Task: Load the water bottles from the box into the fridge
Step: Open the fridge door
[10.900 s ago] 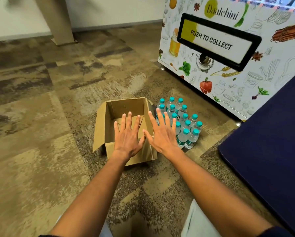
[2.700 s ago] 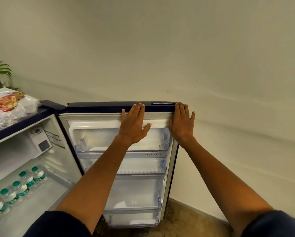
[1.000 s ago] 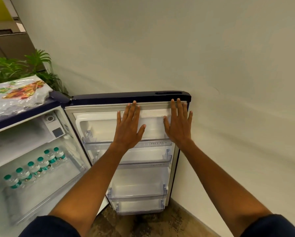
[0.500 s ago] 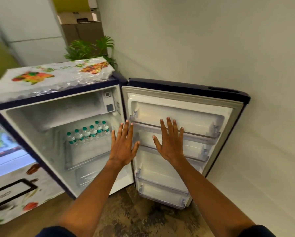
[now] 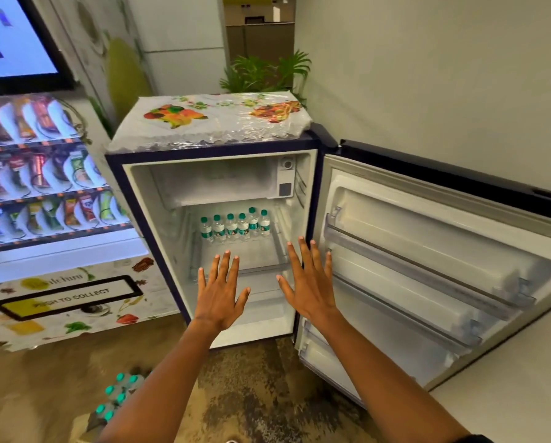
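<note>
While both hands [image 5: 264,292] hover spread, water bottles [image 5: 235,226] beyond, fridge [image 5: 178,251] open.

The left forearm hides part of the floor bottles [image 5: 117,394].

A single head-worn wide-angle camera looks forward and down from standing height, facing the open fridge [image 5: 213,193] near a wall corner. Both outstretched forearms enter from the bottom edge. The vending machine [image 5: 44,219] fills the left side, the fridge door [image 5: 427,266] the right; straight edges bow with the lens.
</note>
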A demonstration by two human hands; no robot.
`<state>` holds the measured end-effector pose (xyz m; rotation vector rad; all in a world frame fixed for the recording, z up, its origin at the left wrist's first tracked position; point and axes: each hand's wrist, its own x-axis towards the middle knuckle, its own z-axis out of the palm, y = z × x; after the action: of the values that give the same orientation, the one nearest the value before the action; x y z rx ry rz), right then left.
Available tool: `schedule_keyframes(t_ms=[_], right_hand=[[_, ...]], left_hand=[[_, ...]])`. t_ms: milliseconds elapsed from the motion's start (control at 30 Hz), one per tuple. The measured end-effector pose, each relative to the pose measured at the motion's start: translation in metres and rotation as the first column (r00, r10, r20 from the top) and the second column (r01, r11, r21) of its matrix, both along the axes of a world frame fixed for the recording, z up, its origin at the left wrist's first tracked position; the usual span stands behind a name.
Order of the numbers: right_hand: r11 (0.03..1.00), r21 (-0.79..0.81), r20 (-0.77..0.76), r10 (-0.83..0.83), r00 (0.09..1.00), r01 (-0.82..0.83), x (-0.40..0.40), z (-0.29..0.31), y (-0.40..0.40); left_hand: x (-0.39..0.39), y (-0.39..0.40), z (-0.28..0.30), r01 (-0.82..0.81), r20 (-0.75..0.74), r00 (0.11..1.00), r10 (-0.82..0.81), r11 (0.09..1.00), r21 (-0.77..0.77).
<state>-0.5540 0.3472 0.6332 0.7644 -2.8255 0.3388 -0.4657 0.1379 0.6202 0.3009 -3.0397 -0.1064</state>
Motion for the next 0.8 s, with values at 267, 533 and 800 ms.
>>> schedule_keyframes(t_ms=[267,533,800], right_hand=[[0.999,0.031,0.055,0.039,0.998,-0.041,-0.023,-0.02,-0.075],[0.997,0.073,0.075,0.002,0.997,-0.007,-0.058,-0.04,-0.133],[0.99,0.138,0.164,0.005,0.986,-0.028,-0.081,-0.079,-0.159]], left_hand=[[-0.021,-0.062,-0.011,-0.066,0.031,0.997,0.065,0.997,0.041],[-0.062,-0.119,-0.028,-0.041,0.112,0.993,0.036,0.998,0.04],[-0.076,-0.139,-0.068,-0.084,0.225,0.972,0.062,0.993,0.088]])
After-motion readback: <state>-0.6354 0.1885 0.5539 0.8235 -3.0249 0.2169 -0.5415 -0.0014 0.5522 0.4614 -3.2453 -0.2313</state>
